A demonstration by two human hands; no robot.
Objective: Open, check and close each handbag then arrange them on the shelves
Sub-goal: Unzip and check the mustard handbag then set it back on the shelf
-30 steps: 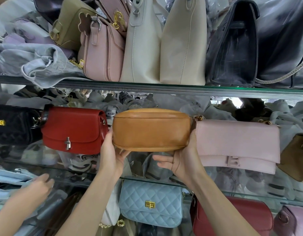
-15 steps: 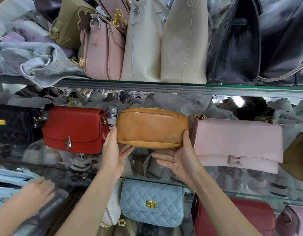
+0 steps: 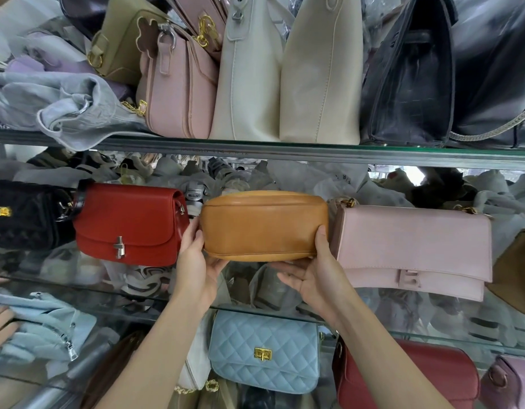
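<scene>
A tan leather handbag (image 3: 264, 225) lies on the middle glass shelf (image 3: 78, 293), its base facing me, between a red flap bag (image 3: 128, 222) and a pale pink flap bag (image 3: 414, 246). My left hand (image 3: 196, 261) grips its left end, thumb up along the side and fingers underneath. My right hand (image 3: 317, 270) cups its right end from below, thumb pressed on the side. The bag's opening and strap are hidden behind it.
The top shelf (image 3: 285, 150) carries pink, cream and black bags. A light blue quilted bag (image 3: 264, 349) and a dark red bag (image 3: 409, 376) stand on the lower shelf. Another person's hand (image 3: 0, 326) rests on a pale blue bag (image 3: 46, 329) at far left. Wrapped goods fill the back.
The tan bag has slid further back into the gap between the red and pink bags. Both my hands followed it, still holding its ends. The other person's hand moved left and lower.
</scene>
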